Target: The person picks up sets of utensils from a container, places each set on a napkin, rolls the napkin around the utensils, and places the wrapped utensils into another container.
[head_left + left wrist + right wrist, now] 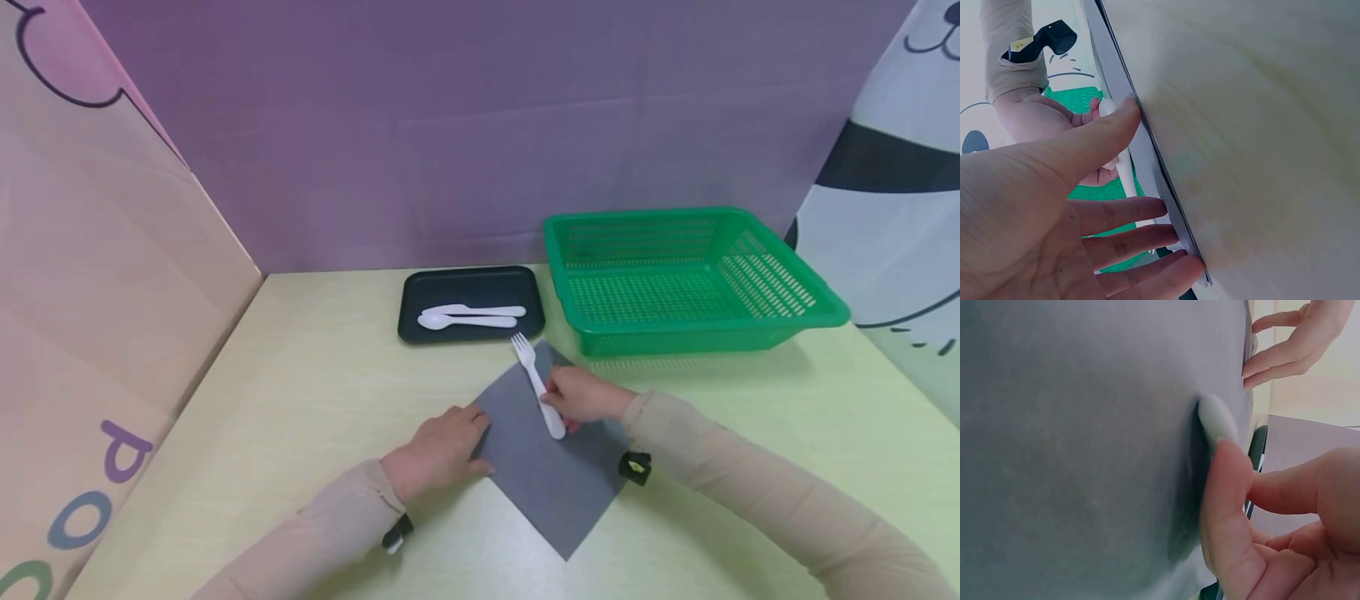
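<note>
White fork (537, 385) on the grey napkin (551, 467), mid-worktop.
Right hand (581, 397) pinches the fork's handle; left hand (442, 446), fingers flat, pins the napkin's nine-o'clock corner. Best laid diagonally, tines toward twelve, the napkin kept taut.

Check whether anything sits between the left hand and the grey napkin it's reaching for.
Nothing visible does. The left hand already rests its fingers on the left corner of the grey square napkin, while the right hand holds the white plastic fork over the napkin's middle.
</note>
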`<state>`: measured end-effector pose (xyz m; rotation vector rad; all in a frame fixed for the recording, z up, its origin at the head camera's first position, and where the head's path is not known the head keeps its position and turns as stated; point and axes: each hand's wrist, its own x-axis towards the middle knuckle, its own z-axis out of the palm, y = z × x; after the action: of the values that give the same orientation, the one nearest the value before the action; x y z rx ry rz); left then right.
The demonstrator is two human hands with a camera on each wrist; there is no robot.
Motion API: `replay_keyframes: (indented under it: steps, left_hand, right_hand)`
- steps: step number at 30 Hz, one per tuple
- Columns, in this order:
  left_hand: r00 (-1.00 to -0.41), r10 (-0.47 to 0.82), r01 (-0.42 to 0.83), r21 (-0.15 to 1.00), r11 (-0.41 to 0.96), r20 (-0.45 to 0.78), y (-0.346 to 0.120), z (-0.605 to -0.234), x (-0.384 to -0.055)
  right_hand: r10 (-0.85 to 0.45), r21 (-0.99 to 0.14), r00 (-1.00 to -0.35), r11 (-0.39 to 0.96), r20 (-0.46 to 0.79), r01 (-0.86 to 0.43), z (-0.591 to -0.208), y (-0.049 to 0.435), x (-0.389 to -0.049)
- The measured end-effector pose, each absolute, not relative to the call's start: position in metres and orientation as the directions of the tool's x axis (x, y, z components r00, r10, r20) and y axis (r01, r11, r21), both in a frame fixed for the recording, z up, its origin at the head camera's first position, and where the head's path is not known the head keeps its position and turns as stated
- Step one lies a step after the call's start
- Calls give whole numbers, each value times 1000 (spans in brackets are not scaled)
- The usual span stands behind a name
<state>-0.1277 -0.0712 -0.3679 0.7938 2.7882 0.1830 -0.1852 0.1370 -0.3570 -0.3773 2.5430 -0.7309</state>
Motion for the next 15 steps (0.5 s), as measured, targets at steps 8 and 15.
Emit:
replay_keyframes:
  steps: [8, 15]
  left_hand:
    - [-824, 534, 505, 185, 843, -189, -71, -369, -128]
    - [-824, 537, 506, 189, 841, -182, -72, -369, -128]
  right_hand:
    - [-376, -588, -844, 804, -383, -91, -358, 137, -186]
    - [-339, -581, -845, 813, -415, -41, -358, 135, -187]
